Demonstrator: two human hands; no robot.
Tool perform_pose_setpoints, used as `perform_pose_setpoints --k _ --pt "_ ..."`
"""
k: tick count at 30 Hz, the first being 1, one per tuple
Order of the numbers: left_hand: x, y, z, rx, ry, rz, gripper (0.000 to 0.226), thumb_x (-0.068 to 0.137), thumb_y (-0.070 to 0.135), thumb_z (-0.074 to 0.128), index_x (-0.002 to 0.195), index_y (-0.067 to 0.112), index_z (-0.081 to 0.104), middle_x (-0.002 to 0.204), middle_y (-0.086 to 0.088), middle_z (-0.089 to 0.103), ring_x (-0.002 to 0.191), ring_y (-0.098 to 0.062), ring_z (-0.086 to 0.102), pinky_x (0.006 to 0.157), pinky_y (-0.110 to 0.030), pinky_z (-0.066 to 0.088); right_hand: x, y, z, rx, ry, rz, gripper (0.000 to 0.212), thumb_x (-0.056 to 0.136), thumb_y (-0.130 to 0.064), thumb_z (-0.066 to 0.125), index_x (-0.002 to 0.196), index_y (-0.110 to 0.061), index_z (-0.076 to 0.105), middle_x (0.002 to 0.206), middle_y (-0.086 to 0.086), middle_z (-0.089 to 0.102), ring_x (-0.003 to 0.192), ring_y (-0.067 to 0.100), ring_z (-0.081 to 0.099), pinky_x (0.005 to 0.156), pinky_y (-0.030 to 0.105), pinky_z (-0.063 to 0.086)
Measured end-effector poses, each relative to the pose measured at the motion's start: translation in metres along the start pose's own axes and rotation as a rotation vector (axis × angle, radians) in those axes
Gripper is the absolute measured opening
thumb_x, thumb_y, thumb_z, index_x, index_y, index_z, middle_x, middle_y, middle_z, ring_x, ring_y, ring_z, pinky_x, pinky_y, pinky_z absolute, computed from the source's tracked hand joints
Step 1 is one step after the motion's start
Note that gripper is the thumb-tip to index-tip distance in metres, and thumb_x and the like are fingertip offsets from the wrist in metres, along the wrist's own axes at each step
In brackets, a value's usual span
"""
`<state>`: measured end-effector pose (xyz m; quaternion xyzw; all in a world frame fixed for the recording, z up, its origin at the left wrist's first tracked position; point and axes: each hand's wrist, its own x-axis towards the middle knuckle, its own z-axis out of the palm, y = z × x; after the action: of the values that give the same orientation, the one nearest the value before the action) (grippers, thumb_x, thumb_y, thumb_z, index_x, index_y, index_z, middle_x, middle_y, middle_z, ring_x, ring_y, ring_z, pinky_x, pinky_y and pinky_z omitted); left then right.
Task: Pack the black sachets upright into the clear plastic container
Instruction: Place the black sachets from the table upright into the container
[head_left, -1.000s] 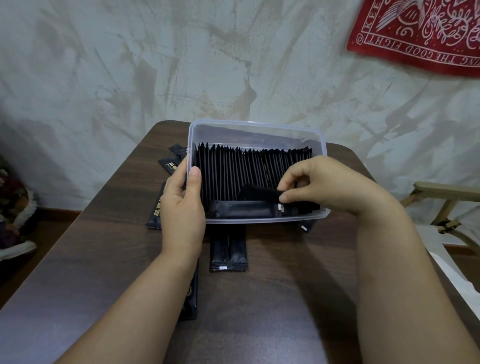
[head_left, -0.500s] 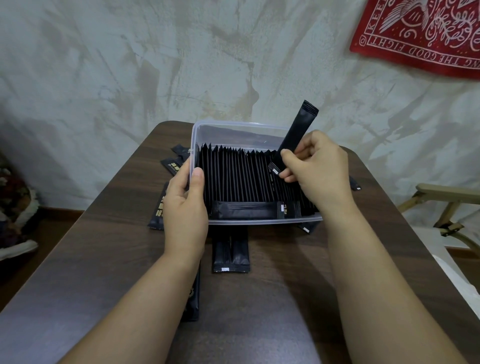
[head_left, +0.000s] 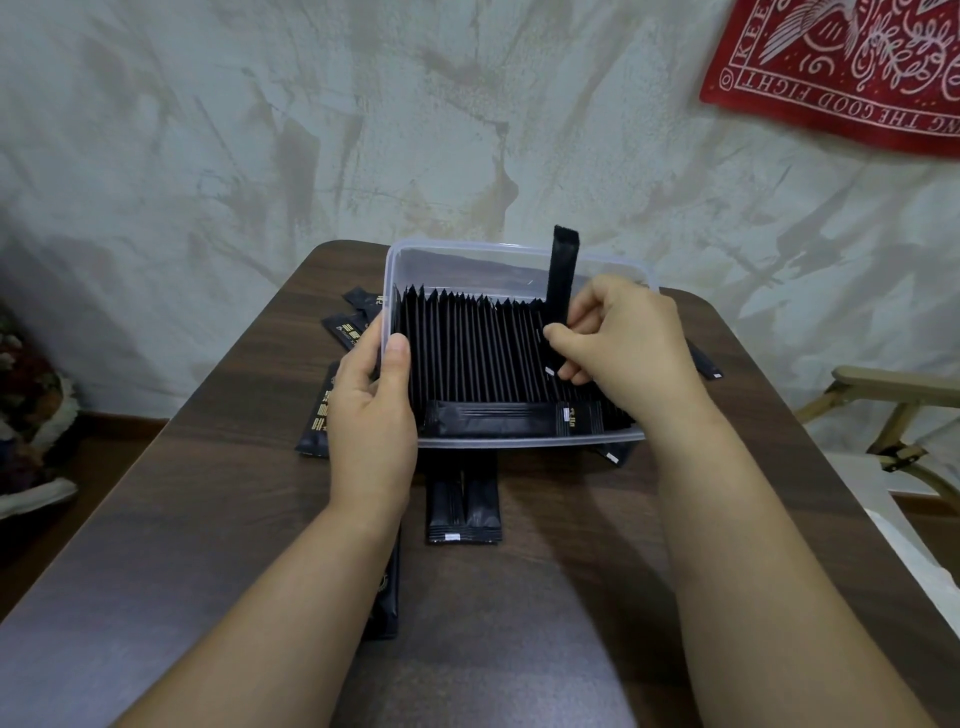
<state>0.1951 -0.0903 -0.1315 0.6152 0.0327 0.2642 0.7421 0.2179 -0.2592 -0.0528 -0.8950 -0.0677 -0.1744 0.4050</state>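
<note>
Sachet (head_left: 560, 291) is being pinched upright by right hand (head_left: 623, 343) over the tight row (head_left: 467, 353), left hand (head_left: 374, 415) gripping the container (head_left: 467, 244); no gap seemingly showing, so forcing is risking crumpled neighbours.

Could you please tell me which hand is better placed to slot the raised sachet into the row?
Right: the right hand pinches the upright sachet above the packed row, while the left hand holds the container by its left wall.

A dark brown wood-grain table (head_left: 208, 519) carries a clear rectangular plastic container (head_left: 519, 442) near its far edge. Flat black sachets (head_left: 318, 415) lie left of it, a pair (head_left: 463, 512) near, one sachet (head_left: 704, 361) right.
</note>
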Motion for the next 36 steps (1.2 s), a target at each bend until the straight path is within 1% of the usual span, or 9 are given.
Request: perform_pose_setpoints --k 4,7,11,15,21,24,28,32,36 --pt "-0.001 0.001 -0.001 -0.001 -0.002 -0.009 0.034 0.104 0.024 0.046 0.135 0.023 0.059 0.134 0.006 0.06 0.125 -0.003 0.053 0.112 -0.036 0.041 0.0 -0.001 -0.004 -0.022 -0.052 0.019 0.021 0.086 -0.009 0.066 0.073 -0.017 0.051 0.057 0.003 0.062 0.044 0.006 0.061 0.046 0.016 0.05" --pt "-0.001 0.002 -0.001 0.0 -0.004 -0.007 0.034 0.104 0.025 0.046 0.135 0.022 0.058 0.135 0.005 0.06 0.126 -0.003 0.053 0.112 -0.036 0.04 0.0 -0.004 -0.007 0.035 0.048 -0.007 0.021 0.086 -0.011 0.065 0.072 -0.016 0.05 0.055 0.002 0.063 0.048 0.008 0.064 0.048 0.015 0.049" --pt "-0.002 0.003 0.0 -0.01 -0.002 -0.017 0.034 0.103 0.025 0.046 0.135 0.024 0.058 0.135 0.007 0.059 0.125 0.0 0.052 0.112 -0.032 0.04 0.001 -0.006 -0.006 0.127 0.182 -0.039 0.021 0.086 -0.012 0.065 0.073 -0.015 0.05 0.056 -0.002 0.061 0.054 0.006 0.067 0.055 0.022 0.054" --pt "-0.002 0.004 0.0 -0.015 0.002 -0.018 0.034 0.103 0.024 0.046 0.135 0.024 0.057 0.135 0.007 0.059 0.125 0.001 0.052 0.112 -0.031 0.04 0.001 -0.005 -0.001 0.198 0.212 -0.031 0.014 0.087 -0.013 0.065 0.086 -0.002 0.057 0.066 -0.003 0.061 0.062 0.008 0.07 0.065 0.035 0.059" --pt "-0.002 0.004 0.001 -0.019 0.004 -0.012 0.033 0.103 0.022 0.046 0.134 0.023 0.058 0.134 0.006 0.06 0.124 -0.001 0.053 0.112 -0.033 0.04 0.001 -0.005 0.001 0.229 0.196 -0.008 0.016 0.087 -0.012 0.064 0.09 0.002 0.057 0.071 0.005 0.064 0.062 0.009 0.07 0.063 0.032 0.059" --pt "-0.002 0.004 0.001 -0.02 0.0 -0.008 0.034 0.104 0.022 0.046 0.135 0.022 0.058 0.134 0.007 0.06 0.124 0.0 0.053 0.111 -0.03 0.041 0.001 -0.002 0.003 0.199 0.176 0.012 0.014 0.087 -0.012 0.064 0.088 0.0 0.057 0.068 0.002 0.063 0.062 0.009 0.07 0.064 0.035 0.059" --pt "-0.002 0.005 0.002 -0.022 -0.003 -0.003 0.034 0.104 0.021 0.045 0.135 0.022 0.058 0.133 0.008 0.061 0.122 0.002 0.054 0.109 -0.026 0.042 0.002 0.001 0.003 0.131 0.202 -0.013 0.012 0.087 -0.012 0.064 0.079 -0.012 0.055 0.071 0.004 0.066 0.06 0.006 0.069 0.064 0.037 0.059" --pt "-0.002 0.003 0.001 -0.01 -0.004 -0.003 0.033 0.104 0.022 0.045 0.134 0.022 0.059 0.133 0.005 0.061 0.125 -0.002 0.054 0.111 -0.034 0.041 0.002 0.003 0.005 0.053 0.205 -0.059 0.01 0.086 -0.012 0.064 0.08 -0.013 0.056 0.068 0.0 0.066 0.06 0.007 0.068 0.067 0.039 0.058" --pt "-0.001 0.002 0.001 0.004 -0.006 0.01 0.034 0.104 0.023 0.045 0.135 0.021 0.058 0.134 0.004 0.06 0.126 -0.003 0.053 0.112 -0.036 0.04 0.001 0.005 0.008 -0.061 0.138 -0.072 0.012 0.085 -0.013 0.066 0.077 -0.011 0.057 0.059 -0.005 0.063 0.056 0.006 0.066 0.067 0.038 0.057"
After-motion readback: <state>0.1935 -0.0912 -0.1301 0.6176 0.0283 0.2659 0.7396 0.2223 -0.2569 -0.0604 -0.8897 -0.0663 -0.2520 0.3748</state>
